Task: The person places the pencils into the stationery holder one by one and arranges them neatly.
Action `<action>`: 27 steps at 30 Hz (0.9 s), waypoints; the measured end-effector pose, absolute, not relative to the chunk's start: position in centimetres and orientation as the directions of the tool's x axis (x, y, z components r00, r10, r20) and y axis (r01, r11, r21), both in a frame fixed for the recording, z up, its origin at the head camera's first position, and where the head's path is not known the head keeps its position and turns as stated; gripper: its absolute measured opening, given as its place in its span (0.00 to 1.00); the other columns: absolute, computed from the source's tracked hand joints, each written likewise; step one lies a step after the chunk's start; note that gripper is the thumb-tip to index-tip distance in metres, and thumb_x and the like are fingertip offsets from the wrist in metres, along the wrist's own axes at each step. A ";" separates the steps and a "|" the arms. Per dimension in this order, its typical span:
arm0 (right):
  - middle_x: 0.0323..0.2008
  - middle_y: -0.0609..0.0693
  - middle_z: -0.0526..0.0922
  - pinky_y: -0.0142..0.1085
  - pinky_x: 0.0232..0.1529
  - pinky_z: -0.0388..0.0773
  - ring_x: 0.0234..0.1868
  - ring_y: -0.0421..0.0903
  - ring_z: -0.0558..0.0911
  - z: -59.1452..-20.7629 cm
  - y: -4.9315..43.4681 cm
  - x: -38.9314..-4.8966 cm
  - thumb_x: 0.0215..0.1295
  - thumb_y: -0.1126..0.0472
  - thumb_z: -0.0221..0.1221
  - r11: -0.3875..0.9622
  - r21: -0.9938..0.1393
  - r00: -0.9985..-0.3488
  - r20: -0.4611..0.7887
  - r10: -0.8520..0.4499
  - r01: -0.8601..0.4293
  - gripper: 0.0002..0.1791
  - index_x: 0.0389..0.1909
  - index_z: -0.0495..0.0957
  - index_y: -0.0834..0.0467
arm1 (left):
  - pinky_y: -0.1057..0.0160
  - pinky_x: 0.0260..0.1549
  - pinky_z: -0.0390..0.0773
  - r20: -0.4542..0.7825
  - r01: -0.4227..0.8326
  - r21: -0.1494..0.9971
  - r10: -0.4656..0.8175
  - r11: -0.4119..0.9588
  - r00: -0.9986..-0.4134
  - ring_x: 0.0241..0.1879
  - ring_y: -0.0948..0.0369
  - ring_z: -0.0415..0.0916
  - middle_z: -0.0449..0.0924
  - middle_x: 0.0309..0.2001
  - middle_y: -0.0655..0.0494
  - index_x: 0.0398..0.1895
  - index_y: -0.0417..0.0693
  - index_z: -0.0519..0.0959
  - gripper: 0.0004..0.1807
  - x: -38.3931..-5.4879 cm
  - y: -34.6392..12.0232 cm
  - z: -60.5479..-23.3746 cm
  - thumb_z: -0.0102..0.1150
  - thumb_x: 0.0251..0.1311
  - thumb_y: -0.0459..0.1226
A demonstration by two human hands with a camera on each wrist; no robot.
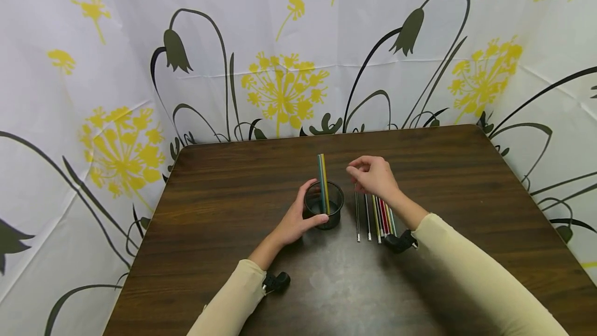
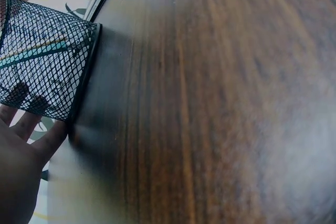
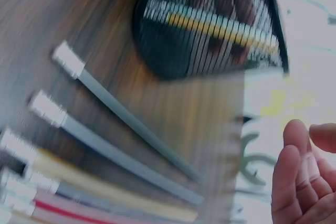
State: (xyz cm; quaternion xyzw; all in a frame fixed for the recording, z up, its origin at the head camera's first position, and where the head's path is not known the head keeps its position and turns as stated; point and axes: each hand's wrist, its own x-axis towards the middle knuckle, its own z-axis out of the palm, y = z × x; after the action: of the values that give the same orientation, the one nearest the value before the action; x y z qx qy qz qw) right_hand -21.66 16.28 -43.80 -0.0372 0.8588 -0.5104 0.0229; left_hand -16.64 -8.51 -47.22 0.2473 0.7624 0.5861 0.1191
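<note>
My left hand (image 1: pixel 294 222) holds a black mesh pencil cup (image 1: pixel 333 220), its thumb and fingers around the side. Inside the cup lean a teal pencil (image 1: pixel 320 172) and a yellow pencil (image 1: pixel 325 178). Right of the cup, several pencils (image 1: pixel 383 217) lie side by side on the table, their pale ends toward me. A grey pencil (image 3: pixel 121 111) lies closest to the cup. Over the far ends of these pencils hovers my right hand (image 1: pixel 375 176). In the right wrist view its thumb and fingers (image 3: pixel 296 137) are slightly apart and bent, with nothing visible between them.
The dark wood table (image 1: pixel 210 211) extends to both sides and toward me. Behind it hangs a white curtain (image 1: pixel 280 25) with yellow and grey flower prints, meeting the table's far edge. Each wrist wears a black camera (image 1: pixel 277 281).
</note>
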 end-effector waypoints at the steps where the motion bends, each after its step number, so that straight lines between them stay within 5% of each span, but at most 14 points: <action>1: 0.29 0.62 0.85 0.47 0.24 0.81 0.26 0.61 0.84 -44.1 17.0 -21.7 0.68 0.57 0.61 0.475 -0.880 -0.997 -0.025 -0.071 -0.012 0.11 0.43 0.82 0.61 | 0.35 0.63 0.53 0.111 0.241 0.951 0.517 0.192 -0.849 0.68 0.41 0.57 0.60 0.68 0.39 0.76 0.51 0.47 0.46 -16.6 -8.5 -47.2 0.64 0.61 0.34; 12: 0.28 0.52 0.84 0.36 0.23 0.78 0.23 0.44 0.83 -48.1 24.3 -21.0 0.65 0.52 0.63 0.677 -0.700 -0.970 -0.225 0.095 0.229 0.15 0.39 0.82 0.61 | 0.36 0.62 0.57 0.100 0.240 0.948 0.518 0.210 -0.849 0.68 0.41 0.57 0.59 0.69 0.40 0.76 0.53 0.46 0.46 -16.6 -8.3 -47.2 0.64 0.62 0.34; 27: 0.30 0.52 0.85 0.39 0.27 0.81 0.27 0.45 0.84 -49.0 26.0 -21.1 0.61 0.58 0.67 0.612 -0.751 -0.936 -0.349 -0.049 0.248 0.14 0.40 0.81 0.66 | 0.36 0.62 0.57 0.118 0.236 0.959 0.535 0.157 -0.836 0.68 0.38 0.57 0.58 0.69 0.38 0.77 0.51 0.46 0.46 -16.6 -8.5 -47.3 0.63 0.62 0.33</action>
State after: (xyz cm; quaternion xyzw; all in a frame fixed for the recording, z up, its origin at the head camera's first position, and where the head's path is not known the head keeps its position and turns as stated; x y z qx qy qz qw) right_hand -21.14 26.04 -48.99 0.0566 0.8815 -0.4369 0.1699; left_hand -16.64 -8.52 -47.34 0.2569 0.7502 0.5961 0.1258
